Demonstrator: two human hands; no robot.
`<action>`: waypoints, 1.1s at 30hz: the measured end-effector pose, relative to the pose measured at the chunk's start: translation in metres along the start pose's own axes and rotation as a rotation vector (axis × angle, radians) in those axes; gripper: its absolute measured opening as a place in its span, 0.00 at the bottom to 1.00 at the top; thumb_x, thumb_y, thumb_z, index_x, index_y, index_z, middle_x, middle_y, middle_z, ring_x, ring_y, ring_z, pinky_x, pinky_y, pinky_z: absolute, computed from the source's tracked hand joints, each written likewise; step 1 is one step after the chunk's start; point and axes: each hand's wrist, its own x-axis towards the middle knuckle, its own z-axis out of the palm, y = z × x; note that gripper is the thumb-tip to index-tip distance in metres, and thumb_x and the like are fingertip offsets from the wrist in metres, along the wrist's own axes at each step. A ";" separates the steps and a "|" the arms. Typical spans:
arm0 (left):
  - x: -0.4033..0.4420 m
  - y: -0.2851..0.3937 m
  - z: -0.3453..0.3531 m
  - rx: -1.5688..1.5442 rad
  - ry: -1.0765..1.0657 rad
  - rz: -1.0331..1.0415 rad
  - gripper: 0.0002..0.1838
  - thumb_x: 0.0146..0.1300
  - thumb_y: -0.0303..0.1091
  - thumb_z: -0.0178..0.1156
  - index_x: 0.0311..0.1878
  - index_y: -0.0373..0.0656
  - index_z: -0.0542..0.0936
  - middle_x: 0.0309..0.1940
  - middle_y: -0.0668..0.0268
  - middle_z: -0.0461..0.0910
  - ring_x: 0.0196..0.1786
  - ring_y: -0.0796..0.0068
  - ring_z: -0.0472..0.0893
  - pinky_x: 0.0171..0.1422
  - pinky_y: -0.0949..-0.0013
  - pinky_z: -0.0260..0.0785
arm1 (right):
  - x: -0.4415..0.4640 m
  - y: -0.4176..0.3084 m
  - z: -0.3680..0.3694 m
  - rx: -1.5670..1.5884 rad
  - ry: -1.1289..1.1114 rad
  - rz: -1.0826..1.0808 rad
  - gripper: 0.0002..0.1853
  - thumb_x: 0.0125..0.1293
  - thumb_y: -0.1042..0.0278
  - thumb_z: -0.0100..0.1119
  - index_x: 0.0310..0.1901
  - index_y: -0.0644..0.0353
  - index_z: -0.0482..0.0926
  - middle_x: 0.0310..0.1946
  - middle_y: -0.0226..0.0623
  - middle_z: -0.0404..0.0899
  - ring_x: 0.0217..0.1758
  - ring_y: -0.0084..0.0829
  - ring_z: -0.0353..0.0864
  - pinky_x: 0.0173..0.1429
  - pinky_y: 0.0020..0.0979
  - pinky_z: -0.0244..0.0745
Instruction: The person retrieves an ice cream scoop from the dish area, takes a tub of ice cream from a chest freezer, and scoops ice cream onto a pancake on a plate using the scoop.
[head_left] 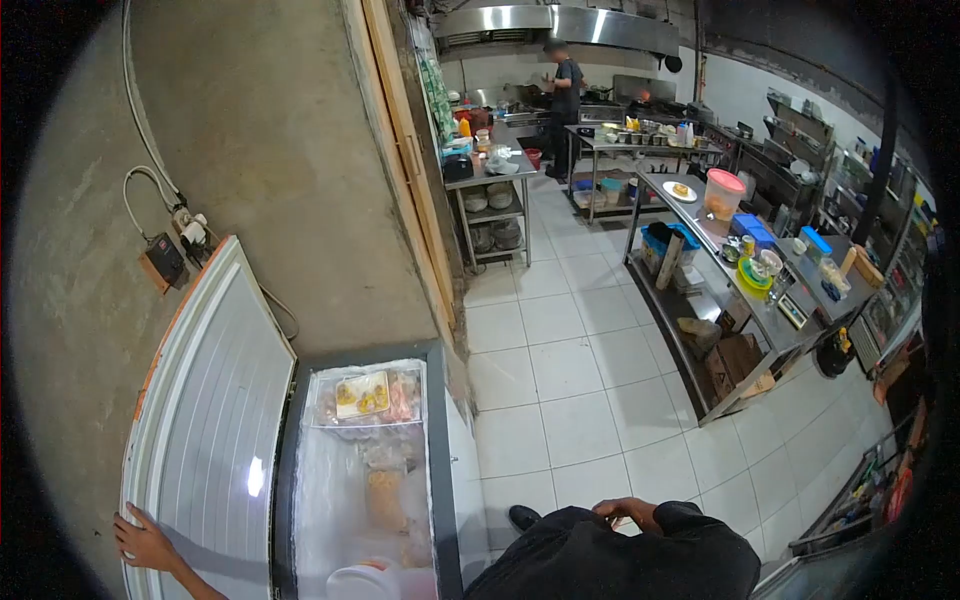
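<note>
A chest freezer [437, 480] stands below me on the left with its white-lined lid [215, 400] swung up toward the wall. My left hand [145, 540] grips the outer edge of that lid, fingers curled over it. Inside the frosted freezer, a wire basket [420, 424] carries a tray of yellowish food [362, 394] and bagged pinkish food. Lower down lie a bag of brownish food [386, 500] and a white container [365, 582], partly cut off by the frame. My right hand [628, 512] is held close to my dark clothing with bent fingers; what is in it is hidden.
A steel worktable [715, 240] at right bears a pink-lidded tub [722, 190], a plate [680, 191] and bowls. Beyond a small steel table [500, 172], a co-worker [566, 95] stands at the stoves. White floor tiles [580, 375] run between. A wall outlet [190, 228] hangs near the lid.
</note>
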 end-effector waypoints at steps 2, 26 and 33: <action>0.001 0.004 -0.010 -0.017 -0.124 -0.021 0.32 0.76 0.67 0.38 0.61 0.51 0.77 0.54 0.69 0.80 0.57 0.66 0.79 0.64 0.52 0.67 | 0.013 0.008 -0.008 0.073 0.006 -0.021 0.28 0.64 0.46 0.59 0.66 0.42 0.75 0.63 0.36 0.78 0.56 0.40 0.82 0.51 0.45 0.84; -0.397 0.031 -0.307 -0.533 -0.958 0.316 0.35 0.49 0.49 0.71 0.61 0.48 0.75 0.52 0.61 0.76 0.61 0.59 0.75 0.68 0.44 0.63 | -0.118 -0.380 0.109 -0.532 -0.584 -0.639 0.36 0.76 0.37 0.45 0.69 0.63 0.69 0.55 0.52 0.81 0.52 0.43 0.86 0.54 0.40 0.80; -0.421 -0.013 -0.328 -0.585 -1.286 -0.315 0.25 0.53 0.41 0.68 0.53 0.41 0.75 0.48 0.55 0.77 0.58 0.52 0.77 0.63 0.50 0.68 | -0.171 -0.448 0.184 -1.137 -0.833 -0.398 0.33 0.76 0.40 0.49 0.66 0.64 0.71 0.47 0.48 0.85 0.45 0.41 0.88 0.49 0.38 0.82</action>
